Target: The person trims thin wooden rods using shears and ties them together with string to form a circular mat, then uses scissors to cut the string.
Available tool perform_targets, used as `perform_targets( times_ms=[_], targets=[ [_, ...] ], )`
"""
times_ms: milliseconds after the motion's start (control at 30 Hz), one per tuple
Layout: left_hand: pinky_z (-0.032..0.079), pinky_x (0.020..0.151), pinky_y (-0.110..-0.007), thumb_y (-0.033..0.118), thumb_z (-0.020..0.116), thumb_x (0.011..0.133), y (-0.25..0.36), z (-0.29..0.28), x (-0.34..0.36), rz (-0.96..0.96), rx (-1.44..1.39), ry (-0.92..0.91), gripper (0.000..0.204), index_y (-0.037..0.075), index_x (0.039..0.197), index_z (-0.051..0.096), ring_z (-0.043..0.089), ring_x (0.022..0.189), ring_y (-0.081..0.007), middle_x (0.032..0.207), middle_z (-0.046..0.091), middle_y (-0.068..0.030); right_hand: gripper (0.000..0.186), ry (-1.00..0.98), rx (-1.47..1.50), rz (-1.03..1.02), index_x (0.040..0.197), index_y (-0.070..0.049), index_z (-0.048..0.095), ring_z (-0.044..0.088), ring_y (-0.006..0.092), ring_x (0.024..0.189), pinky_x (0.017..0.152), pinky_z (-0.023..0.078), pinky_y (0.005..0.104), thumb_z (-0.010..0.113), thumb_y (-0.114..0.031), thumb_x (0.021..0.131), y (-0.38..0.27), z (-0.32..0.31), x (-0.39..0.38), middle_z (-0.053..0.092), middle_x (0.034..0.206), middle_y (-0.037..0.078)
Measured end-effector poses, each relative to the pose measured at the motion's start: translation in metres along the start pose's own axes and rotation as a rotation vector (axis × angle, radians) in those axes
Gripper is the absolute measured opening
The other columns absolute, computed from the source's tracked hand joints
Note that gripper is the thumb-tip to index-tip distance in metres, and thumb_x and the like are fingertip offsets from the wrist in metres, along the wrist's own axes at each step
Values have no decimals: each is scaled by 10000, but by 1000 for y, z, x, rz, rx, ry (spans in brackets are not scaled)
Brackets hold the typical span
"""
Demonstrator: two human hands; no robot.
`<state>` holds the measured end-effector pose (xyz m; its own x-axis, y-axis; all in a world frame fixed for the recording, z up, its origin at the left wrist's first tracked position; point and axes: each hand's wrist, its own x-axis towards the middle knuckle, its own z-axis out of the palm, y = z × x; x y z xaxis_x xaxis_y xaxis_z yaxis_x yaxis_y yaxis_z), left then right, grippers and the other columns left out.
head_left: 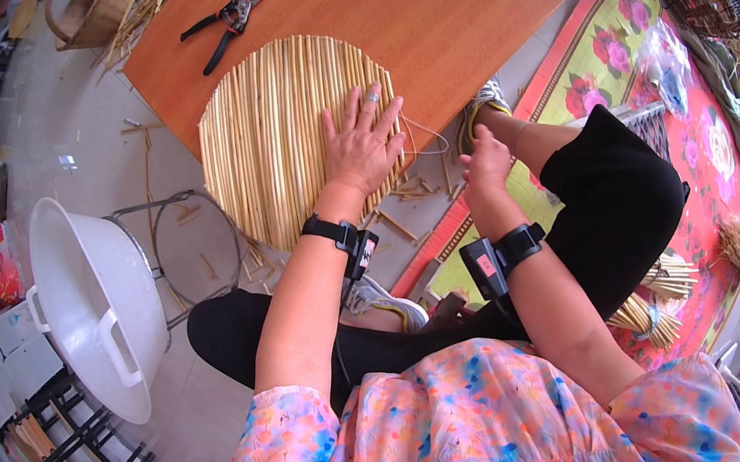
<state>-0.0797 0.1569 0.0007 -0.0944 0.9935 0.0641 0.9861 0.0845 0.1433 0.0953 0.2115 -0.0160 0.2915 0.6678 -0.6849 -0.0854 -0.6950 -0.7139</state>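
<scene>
A round mat of straw-coloured stalks [264,141] laid side by side rests partly on the brown board, its near part jutting past the board's edge. My left hand [364,143] lies flat on the mat's right side, fingers spread, a ring on one of them. A thin pale thread [428,132] loops out from the mat's right edge. To the right of that loop, my right hand [486,159] is raised off the mat, its fingers curled together. Whatever they may pinch is too small to tell, and the thread cannot be followed clearly to them.
Pruning shears [232,22] with dark handles lie on the brown board [463,23] beyond the mat. A white two-handled basin [101,303] stands left, near a metal ring stand [198,244]. Cut stalk bits [396,225] litter the floor. Bundled stalks [651,322] lie right on a flowered cloth [713,138].
</scene>
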Motion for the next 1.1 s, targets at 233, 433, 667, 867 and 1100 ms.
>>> perform_targets(
  times_ms=[233,433,667,867,1100],
  targets=[
    [133,1070,-594,446,450,887,1,0,1,6,2,1,517,325,1382,366,193,1383,-242,1488,265,-16,88,-220,32,-61,746,0,578,557,118,574,508,434,264,562,-73,793,23,8,5,589,658,56],
    [132,1071,-593,442,458,882,2,0,1,6,-12,-3,518,324,1380,372,194,1382,-242,1488,265,-17,180,196,-46,-246,771,22,583,515,159,534,510,436,318,580,-154,807,31,-10,57,530,592,63],
    [135,1069,-594,438,476,877,1,-2,-1,-5,-18,13,573,311,1411,311,198,1381,-244,1487,265,-7,307,-407,-520,-85,1010,-19,582,558,85,588,516,442,230,650,-238,806,14,10,-6,650,795,51],
    [133,1069,-595,438,467,881,1,0,0,-24,-22,10,611,281,1433,257,193,1383,-230,1486,264,13,148,-372,228,116,848,-62,555,534,98,550,496,432,242,595,-204,853,4,7,-14,654,795,53],
    [118,1086,-577,448,455,889,1,0,-1,-34,-22,-8,609,289,1437,243,189,1387,-225,1491,258,13,348,-285,-811,-369,863,-26,657,597,140,621,592,480,293,682,-363,781,0,11,-22,658,758,78]
  ],
)
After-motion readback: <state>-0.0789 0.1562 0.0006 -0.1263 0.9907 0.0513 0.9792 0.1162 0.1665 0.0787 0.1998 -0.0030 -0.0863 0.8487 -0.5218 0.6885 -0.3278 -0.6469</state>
